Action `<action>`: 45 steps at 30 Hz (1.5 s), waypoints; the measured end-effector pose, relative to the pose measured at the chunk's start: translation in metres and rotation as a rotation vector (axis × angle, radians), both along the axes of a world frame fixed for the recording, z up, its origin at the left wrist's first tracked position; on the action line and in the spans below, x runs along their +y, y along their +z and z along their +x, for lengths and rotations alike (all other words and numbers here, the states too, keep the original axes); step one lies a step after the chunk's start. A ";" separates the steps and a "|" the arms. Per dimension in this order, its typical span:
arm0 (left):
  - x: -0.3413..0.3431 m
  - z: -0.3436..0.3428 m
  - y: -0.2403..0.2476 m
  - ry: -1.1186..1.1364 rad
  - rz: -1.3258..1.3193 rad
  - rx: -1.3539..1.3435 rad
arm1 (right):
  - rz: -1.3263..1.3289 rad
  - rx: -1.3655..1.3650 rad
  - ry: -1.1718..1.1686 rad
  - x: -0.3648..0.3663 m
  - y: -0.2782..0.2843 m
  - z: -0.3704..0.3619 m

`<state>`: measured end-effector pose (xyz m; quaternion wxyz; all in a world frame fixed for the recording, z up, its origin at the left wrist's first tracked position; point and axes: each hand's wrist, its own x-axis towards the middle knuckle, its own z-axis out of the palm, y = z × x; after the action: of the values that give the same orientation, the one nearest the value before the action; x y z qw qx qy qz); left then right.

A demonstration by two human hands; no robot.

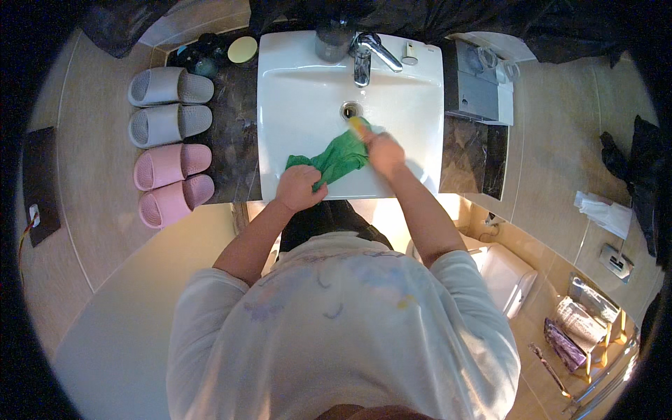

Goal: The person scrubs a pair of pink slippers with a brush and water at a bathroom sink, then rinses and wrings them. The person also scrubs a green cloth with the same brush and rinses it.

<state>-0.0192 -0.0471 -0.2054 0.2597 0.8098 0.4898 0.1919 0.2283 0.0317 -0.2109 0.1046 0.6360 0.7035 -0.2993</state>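
A green cloth (341, 157) stretches across the front half of the white sink (280, 98). Its near left end is gripped by my left hand (299, 187), fingers closed, at the sink's front rim. My right hand (385, 152), slightly blurred, is closed round a yellow bar-like thing (358, 127) at the cloth's far end. What kind of thing this is I cannot make out. Just beyond it lies the round drain (350, 110), below the chrome faucet (364, 59).
Grey slippers (157, 126) and pink slippers (159, 168) line the dark counter's left side. A round yellow-lidded jar (242, 50) stands behind them. A dark cup (332, 42) is beside the faucet, a grey box (476, 87) at the right. The toilet (504, 276) is lower right.
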 end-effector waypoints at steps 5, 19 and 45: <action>0.006 -0.004 0.010 -0.115 -0.039 -0.048 | 0.045 0.248 0.013 -0.015 0.000 0.017; 0.025 0.011 -0.020 0.545 -1.024 -1.080 | 0.051 0.388 -0.190 0.003 0.074 0.049; -0.014 0.010 -0.007 -0.119 0.004 0.039 | 0.077 -0.041 0.085 -0.034 0.013 0.022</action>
<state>-0.0088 -0.0611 -0.2120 0.2593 0.8417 0.4453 0.1613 0.2501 -0.0022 -0.1979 0.1072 0.6152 0.7385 -0.2543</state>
